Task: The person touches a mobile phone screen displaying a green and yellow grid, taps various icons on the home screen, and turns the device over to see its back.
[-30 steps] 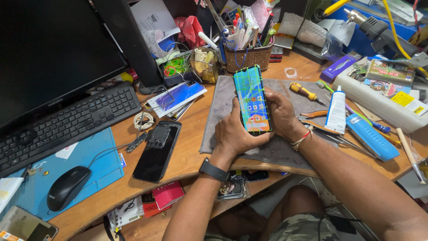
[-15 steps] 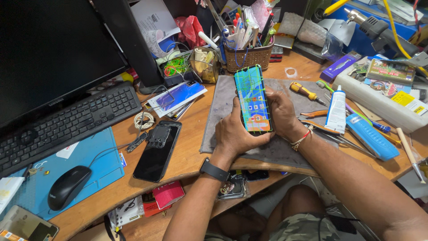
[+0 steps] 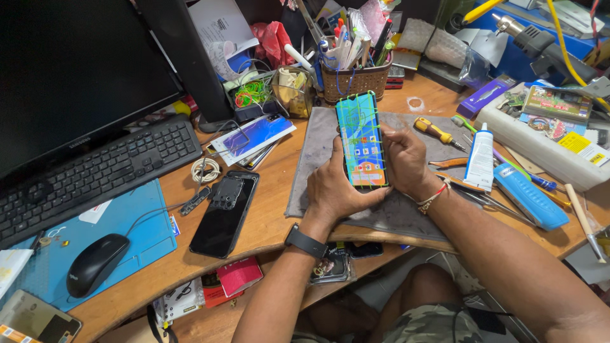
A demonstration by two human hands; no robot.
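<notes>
Both hands, the left hand (image 3: pixel 333 187) and right hand (image 3: pixel 401 159), stay closed in a steady grip on a lit smartphone (image 3: pixel 361 140) bound with green rubber bands, held unmoved above the grey mat (image 3: pixel 406 213) on the cluttered wooden table (image 3: pixel 273 190).

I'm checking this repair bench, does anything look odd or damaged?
Yes. The phone held upright by the left hand and right hand is criss-crossed with green rubber bands. Left of the grey mat, a dark phone lies face down, its back open.
</notes>
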